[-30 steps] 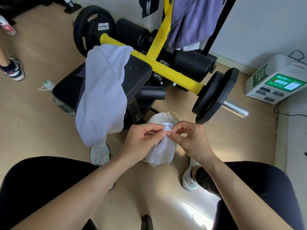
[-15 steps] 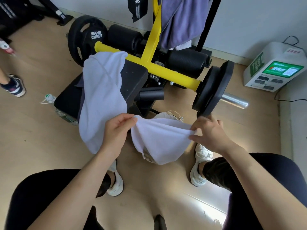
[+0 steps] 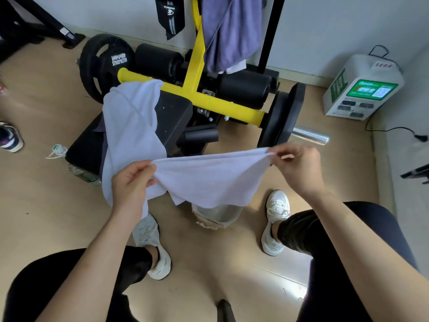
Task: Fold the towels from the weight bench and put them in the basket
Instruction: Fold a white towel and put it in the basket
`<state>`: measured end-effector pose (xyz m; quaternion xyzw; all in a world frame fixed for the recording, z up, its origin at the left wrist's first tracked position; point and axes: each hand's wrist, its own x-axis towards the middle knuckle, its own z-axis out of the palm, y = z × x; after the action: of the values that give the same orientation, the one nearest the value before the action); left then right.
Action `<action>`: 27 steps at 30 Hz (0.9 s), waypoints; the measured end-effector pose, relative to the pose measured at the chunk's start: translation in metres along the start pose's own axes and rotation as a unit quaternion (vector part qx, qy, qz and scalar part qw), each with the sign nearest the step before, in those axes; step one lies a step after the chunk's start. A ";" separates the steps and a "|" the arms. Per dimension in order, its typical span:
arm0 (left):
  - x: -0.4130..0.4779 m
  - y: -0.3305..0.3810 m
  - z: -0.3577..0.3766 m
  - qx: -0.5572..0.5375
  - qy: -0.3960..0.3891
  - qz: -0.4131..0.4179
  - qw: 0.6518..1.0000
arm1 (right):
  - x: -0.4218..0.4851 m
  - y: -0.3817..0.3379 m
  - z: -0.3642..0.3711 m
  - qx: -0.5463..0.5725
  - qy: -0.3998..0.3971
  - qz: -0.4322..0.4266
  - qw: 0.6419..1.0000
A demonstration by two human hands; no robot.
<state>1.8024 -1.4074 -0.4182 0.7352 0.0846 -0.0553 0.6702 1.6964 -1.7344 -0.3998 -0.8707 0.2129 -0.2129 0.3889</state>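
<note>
A small white towel (image 3: 209, 180) is stretched out between my hands above the floor. My left hand (image 3: 131, 182) pinches its left top corner and my right hand (image 3: 298, 166) pinches its right top corner. Below it, partly hidden by the hanging cloth, the basket (image 3: 217, 217) stands on the floor between my feet. A second, larger white towel (image 3: 130, 133) is draped over the black pad of the weight bench (image 3: 174, 117) and hangs down its front. A purple towel (image 3: 229, 31) hangs from the yellow upright at the back.
The yellow bar carries black weight plates (image 3: 282, 115) on both ends. A white charging box (image 3: 362, 89) stands by the right wall with a cable on the floor. A plastic bottle (image 3: 69, 163) lies left of the bench. Another person's shoe (image 3: 9, 138) is at the left edge.
My hands have moved apart, left and right, pulling the small towel from a bunched bundle into a wide, flat span. It now hangs in front of the basket.
</note>
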 end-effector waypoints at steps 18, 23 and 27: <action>-0.002 -0.004 0.028 0.032 -0.092 0.025 0.995 | 0.012 0.012 -0.009 0.174 0.050 0.186 0.966; 0.002 -0.005 0.033 0.029 -0.063 -0.005 0.998 | 0.014 0.019 -0.007 0.135 0.054 0.227 0.963; -0.003 -0.004 0.041 0.006 -0.050 -0.031 0.998 | 0.010 0.018 0.001 0.141 0.040 0.231 0.962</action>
<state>1.8003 -1.4478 -0.4253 0.7324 0.0736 -0.1131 0.6674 1.7016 -1.7503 -0.4115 -0.7247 0.3914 -0.1794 0.5380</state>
